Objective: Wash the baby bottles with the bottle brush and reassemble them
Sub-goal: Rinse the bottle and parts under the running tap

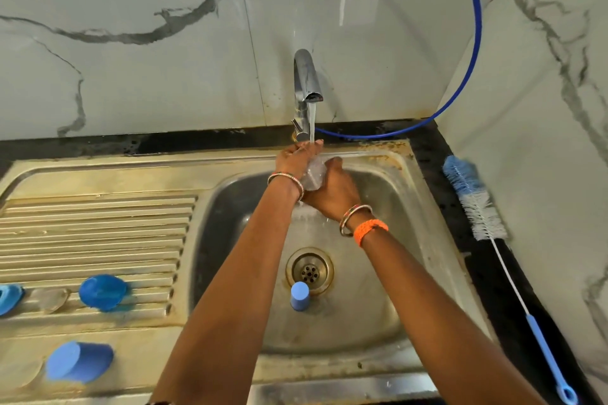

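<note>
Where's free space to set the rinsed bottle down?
Free: the upper ribbed drainboard, between the sink bowl and the blue pieces below. Crowded: lower drainboard with blue ring, clear teat and blue cap; the right counter strip holds the bottle brush. Both hands fill the bowl's back; a small cap sits by the drain.

The clear bottle (312, 176) is showing only as a blurred sliver between the left hand (297, 158) and right hand (332, 189); its shape and opening are staying hidden. The picture's left edge is cutting off a blue part (9, 297) on the drainboard (98, 227). Beside it, a clear piece (49, 299) is too blurred to identify. The brush (473, 200) handle's loop is nearly reaching the bottom edge.
</note>
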`<state>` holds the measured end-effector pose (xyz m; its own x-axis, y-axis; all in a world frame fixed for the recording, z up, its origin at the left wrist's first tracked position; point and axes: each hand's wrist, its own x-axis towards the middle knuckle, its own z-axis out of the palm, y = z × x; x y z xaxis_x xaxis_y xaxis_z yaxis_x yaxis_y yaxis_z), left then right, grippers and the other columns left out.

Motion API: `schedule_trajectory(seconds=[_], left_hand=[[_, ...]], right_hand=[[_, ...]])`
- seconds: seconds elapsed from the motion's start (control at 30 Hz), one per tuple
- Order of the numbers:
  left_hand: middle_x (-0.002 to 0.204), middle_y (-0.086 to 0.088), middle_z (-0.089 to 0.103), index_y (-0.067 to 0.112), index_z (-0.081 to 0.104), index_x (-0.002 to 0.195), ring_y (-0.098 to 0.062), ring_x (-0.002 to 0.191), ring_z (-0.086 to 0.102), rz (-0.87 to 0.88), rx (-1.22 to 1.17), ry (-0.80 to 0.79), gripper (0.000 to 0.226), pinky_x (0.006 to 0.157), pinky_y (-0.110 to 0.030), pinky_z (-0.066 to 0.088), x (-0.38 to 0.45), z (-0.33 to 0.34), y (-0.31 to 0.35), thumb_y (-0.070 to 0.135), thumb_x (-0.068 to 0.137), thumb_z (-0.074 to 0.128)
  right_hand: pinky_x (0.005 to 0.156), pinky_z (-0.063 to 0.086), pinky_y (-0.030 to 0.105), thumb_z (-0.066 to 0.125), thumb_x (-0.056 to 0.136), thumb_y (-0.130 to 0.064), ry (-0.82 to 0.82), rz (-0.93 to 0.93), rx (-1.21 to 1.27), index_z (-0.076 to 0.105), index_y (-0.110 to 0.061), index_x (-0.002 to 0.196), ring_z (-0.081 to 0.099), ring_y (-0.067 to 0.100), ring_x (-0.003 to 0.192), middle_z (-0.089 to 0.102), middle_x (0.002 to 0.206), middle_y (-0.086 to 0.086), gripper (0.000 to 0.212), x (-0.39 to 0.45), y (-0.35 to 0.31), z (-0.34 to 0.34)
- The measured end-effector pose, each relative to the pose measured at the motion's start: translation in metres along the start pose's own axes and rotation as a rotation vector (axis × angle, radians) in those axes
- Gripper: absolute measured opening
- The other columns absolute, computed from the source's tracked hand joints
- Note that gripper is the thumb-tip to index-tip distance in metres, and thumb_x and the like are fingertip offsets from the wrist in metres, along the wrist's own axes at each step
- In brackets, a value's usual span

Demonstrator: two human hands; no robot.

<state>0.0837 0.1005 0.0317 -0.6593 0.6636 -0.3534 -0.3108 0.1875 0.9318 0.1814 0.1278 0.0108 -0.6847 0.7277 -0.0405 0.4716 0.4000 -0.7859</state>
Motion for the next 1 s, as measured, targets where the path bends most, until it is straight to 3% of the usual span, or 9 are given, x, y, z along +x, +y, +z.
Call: schedule_trajectory(seconds=[0.1, 0.23, 0.37, 0.43, 0.53, 0.7, 0.83, 0.9, 1.0], left_hand=[[0.086, -0.003, 0.067, 0.014, 0.063, 0.09, -0.018, 0.08, 0.066, -0.059, -0.28, -0.211, 0.007, 0.062, -0.03, 0.057, -0.011, -0.009, -0.005, 0.008, 0.086, 0.063], [0.093, 0.001, 0.064, 0.02, 0.065, 0.107, -0.017, 0.082, 0.069, -0.024, -0.502, -0.448, 0.027, 0.076, -0.035, 0.057, -0.017, -0.014, -0.003, 0.013, 0.083, 0.057], [0.091, -0.003, 0.063, 0.015, 0.061, 0.103, -0.02, 0.08, 0.063, -0.027, -0.352, -0.169, 0.014, 0.073, -0.036, 0.056, -0.004, -0.006, -0.004, 0.023, 0.091, 0.058], [0.1, -0.009, 0.066, 0.014, 0.06, 0.11, -0.026, 0.091, 0.063, -0.037, -0.16, -0.077, 0.041, 0.085, -0.045, 0.054, -0.003, -0.001, -0.008, 0.049, 0.09, 0.054], [0.12, -0.01, 0.064, 0.021, 0.056, 0.126, -0.028, 0.107, 0.06, -0.18, -0.19, -0.154, 0.079, 0.089, -0.047, 0.051, -0.019, 0.004, -0.02, 0.078, 0.083, 0.022], [0.122, -0.017, 0.062, 0.012, 0.048, 0.135, -0.028, 0.102, 0.064, -0.197, -0.382, -0.206, 0.067, 0.074, -0.037, 0.058, -0.029, -0.005, -0.04, 0.062, 0.094, 0.028], [0.104, -0.014, 0.065, 0.01, 0.055, 0.12, -0.022, 0.086, 0.063, -0.163, -0.369, -0.268, 0.058, 0.072, -0.032, 0.056, -0.037, -0.022, -0.053, 0.056, 0.095, 0.033], [0.097, -0.011, 0.066, 0.011, 0.057, 0.116, -0.02, 0.082, 0.061, -0.153, -0.403, -0.293, 0.053, 0.068, -0.028, 0.055, -0.039, -0.029, -0.056, 0.054, 0.096, 0.033], [0.097, -0.013, 0.064, 0.008, 0.052, 0.122, -0.018, 0.077, 0.062, -0.188, -0.525, -0.321, 0.056, 0.061, -0.024, 0.057, -0.041, -0.037, -0.055, 0.053, 0.096, 0.034]], right_hand=[[0.073, 0.055, 0.038, 0.072, 0.081, -0.016, -0.394, 0.053, 0.438, 0.06, -0.007, 0.108, 0.066, 0.027, 0.085, 0.068, 0.097, 0.016, 0.031, 0.004, 0.008, -0.022], [0.054, 0.05, 0.025, 0.066, 0.076, -0.02, -0.717, 0.21, 0.937, 0.055, -0.008, 0.107, 0.062, 0.018, 0.068, 0.065, 0.083, 0.009, 0.035, 0.003, 0.016, -0.04], [0.059, 0.049, 0.025, 0.068, 0.084, -0.024, -0.411, 0.098, 0.469, 0.06, -0.019, 0.095, 0.062, 0.015, 0.072, 0.065, 0.082, 0.003, 0.014, 0.01, 0.005, -0.025], [0.054, 0.046, 0.018, 0.068, 0.083, -0.034, -0.099, 0.026, 0.221, 0.06, -0.028, 0.085, 0.062, 0.009, 0.069, 0.065, 0.08, -0.003, 0.011, 0.013, -0.001, -0.018], [0.07, 0.046, 0.026, 0.059, 0.085, -0.052, 0.113, 0.044, 0.218, 0.055, -0.016, 0.111, 0.063, 0.023, 0.093, 0.066, 0.105, 0.006, 0.044, 0.016, -0.003, -0.012], [0.097, 0.039, 0.046, 0.033, 0.089, -0.068, 0.111, 0.153, -0.002, 0.051, -0.012, 0.117, 0.052, 0.033, 0.115, 0.059, 0.12, 0.012, 0.066, 0.018, -0.007, 0.001], [0.067, 0.041, 0.028, 0.036, 0.093, -0.06, -0.012, 0.159, 0.342, 0.063, -0.01, 0.09, 0.058, 0.021, 0.076, 0.059, 0.079, 0.006, 0.057, 0.025, -0.015, -0.005], [0.064, 0.037, 0.028, 0.037, 0.096, -0.054, -0.054, 0.169, 0.43, 0.065, 0.004, 0.092, 0.053, 0.021, 0.071, 0.057, 0.076, 0.01, 0.064, 0.031, -0.022, -0.006], [0.055, 0.034, 0.026, 0.034, 0.098, -0.05, -0.021, 0.28, 0.493, 0.06, -0.007, 0.076, 0.048, 0.017, 0.059, 0.053, 0.065, 0.005, 0.056, 0.031, -0.024, 0.0]])
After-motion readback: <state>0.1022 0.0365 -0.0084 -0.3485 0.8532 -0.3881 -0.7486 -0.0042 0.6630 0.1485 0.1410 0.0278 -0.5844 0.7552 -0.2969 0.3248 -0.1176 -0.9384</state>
